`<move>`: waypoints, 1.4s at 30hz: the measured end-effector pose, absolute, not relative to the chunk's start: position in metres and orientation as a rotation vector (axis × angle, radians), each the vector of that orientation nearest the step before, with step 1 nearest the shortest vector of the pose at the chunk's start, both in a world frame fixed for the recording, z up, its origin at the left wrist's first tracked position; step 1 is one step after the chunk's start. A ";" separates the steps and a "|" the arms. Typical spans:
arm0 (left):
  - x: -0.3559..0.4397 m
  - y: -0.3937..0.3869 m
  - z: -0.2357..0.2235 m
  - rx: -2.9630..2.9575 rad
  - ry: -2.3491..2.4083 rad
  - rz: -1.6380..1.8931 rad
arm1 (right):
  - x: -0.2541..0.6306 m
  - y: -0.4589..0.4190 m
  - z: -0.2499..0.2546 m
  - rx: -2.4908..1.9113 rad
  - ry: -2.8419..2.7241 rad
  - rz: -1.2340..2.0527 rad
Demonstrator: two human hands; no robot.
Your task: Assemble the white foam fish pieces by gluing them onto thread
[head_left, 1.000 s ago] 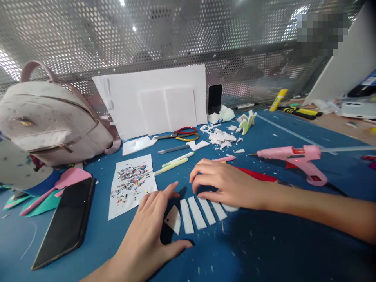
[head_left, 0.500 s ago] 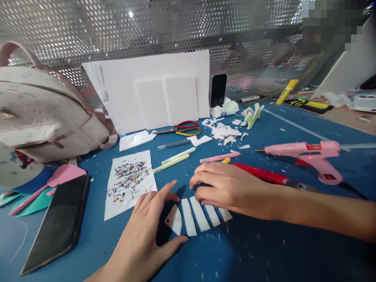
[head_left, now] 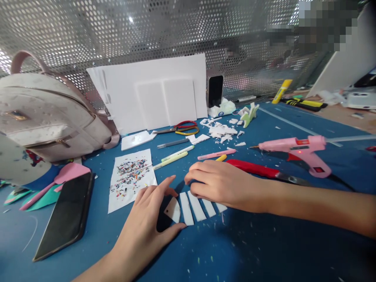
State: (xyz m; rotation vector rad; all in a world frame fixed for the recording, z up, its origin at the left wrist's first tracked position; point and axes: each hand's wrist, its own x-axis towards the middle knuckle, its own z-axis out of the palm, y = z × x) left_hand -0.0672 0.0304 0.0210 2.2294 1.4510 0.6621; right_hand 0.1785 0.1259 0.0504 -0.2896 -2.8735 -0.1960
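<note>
A row of white foam pieces lies on the blue table in front of me. At its left end is a rounded piece [head_left: 172,210] with a small dark dot, followed by several narrow strips [head_left: 187,208]. My left hand [head_left: 152,209] is open around the rounded piece, its thumb by the lower end of the first strip and its fingers beyond the upper side. Over the upper ends of the strips hovers or rests my right hand [head_left: 216,180], palm down. Its fingers are loosely bent and apart, with nothing visible in them; the thumb is hidden.
Beyond my right hand lie red-handled pliers [head_left: 255,168] and a pink glue gun [head_left: 293,150]. A paper [head_left: 117,201] with colourful bits, markers [head_left: 173,159], scissors [head_left: 179,128] and white scraps [head_left: 221,131] are farther back. At left are a phone [head_left: 66,219] and backpack [head_left: 53,113].
The whole view has shifted slightly. Both hands keep nearly the same pose over the foam pieces, and the row looks unchanged.
</note>
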 end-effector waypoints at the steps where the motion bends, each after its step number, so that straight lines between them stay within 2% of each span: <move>1: -0.067 0.030 0.021 2.236 1.452 0.663 | 0.178 0.126 0.050 -0.287 -2.868 -0.201; 15: -0.068 0.030 0.021 2.244 1.455 0.659 | 0.176 0.126 0.047 -0.261 -2.851 -0.245; 27: -0.068 0.029 0.023 2.260 1.437 0.646 | 0.181 0.141 0.053 -0.422 -2.805 -0.273; 34: -0.068 0.027 0.023 2.266 1.423 0.678 | 0.179 0.154 0.054 -0.118 -2.805 -0.521; 42: -0.070 0.026 0.024 2.288 1.410 0.657 | 0.170 0.156 0.062 0.045 -2.855 -0.649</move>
